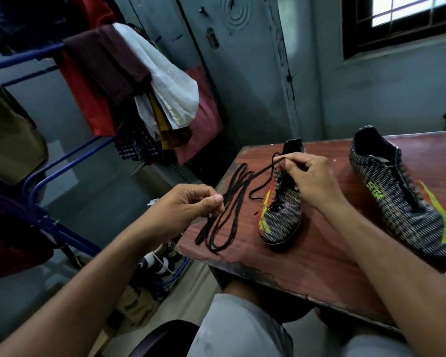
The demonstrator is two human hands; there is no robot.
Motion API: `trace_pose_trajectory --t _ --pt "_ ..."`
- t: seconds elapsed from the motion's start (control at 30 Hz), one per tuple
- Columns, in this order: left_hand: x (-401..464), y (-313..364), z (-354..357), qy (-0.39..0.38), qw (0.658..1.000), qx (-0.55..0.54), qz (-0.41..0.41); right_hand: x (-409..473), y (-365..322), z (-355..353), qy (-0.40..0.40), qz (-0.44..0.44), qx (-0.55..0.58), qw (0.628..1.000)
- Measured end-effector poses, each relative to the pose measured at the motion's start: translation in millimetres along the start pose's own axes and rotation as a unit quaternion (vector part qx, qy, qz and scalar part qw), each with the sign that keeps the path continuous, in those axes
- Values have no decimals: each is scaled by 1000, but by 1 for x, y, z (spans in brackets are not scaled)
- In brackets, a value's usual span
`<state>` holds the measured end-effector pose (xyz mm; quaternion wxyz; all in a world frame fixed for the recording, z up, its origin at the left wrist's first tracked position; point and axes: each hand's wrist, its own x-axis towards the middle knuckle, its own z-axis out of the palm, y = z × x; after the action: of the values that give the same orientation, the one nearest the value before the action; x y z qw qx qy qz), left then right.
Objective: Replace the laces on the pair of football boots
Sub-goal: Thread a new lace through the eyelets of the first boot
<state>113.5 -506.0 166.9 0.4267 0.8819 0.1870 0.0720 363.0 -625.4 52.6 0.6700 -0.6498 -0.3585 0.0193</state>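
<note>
My left hand pinches the looped black lace at frame centre; my right hand pinches its other end above the near boot. The second boot sits right on the table; a clothes rack stands left.

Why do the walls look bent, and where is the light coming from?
Head view: the wide lens bows the door and table edges; daylight enters by the window at top right, leaving the clothes rack side dim; the lace stays sharp.
</note>
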Motion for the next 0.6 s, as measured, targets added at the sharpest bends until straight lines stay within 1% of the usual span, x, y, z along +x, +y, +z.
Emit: trace_pose_trajectory --t 0.03,0.07,0.13,0.2,0.23,0.27,0.3,0.33,0.43,0.5,0.53,0.57,0.6 --pt "4 -3 1 4 1000 5 1 1 -3 0 9 56 88 994" --pt "8 -6 2 7 1000 9 3 1 -7 -1 22 102 177 979" --pt "17 -12 5 14 999 26 13 3 -13 -5 63 158 320 932" --pt "26 -18 7 28 998 57 14 7 -16 -13 100 179 421 883" --pt "31 -22 8 36 997 67 10 8 -18 -17 100 178 456 866" --pt "34 -25 8 40 996 76 7 8 -19 -20 86 171 476 858" --pt "39 -29 9 44 995 87 9 7 -20 -23 63 163 480 860" --pt "43 -32 9 51 994 100 14 4 -22 -23 35 153 467 870" --pt "55 -33 11 74 988 133 28 2 -25 -22 -24 108 389 914" --pt "63 -28 13 89 987 127 41 5 -25 -24 -71 79 302 947" --pt "67 -24 14 93 987 125 49 5 -27 -25 -104 72 238 963" --pt "72 -21 15 94 985 130 58 6 -26 -26 -141 64 164 974" --pt "75 -15 16 92 983 146 70 5 -28 -26 -180 57 100 977"
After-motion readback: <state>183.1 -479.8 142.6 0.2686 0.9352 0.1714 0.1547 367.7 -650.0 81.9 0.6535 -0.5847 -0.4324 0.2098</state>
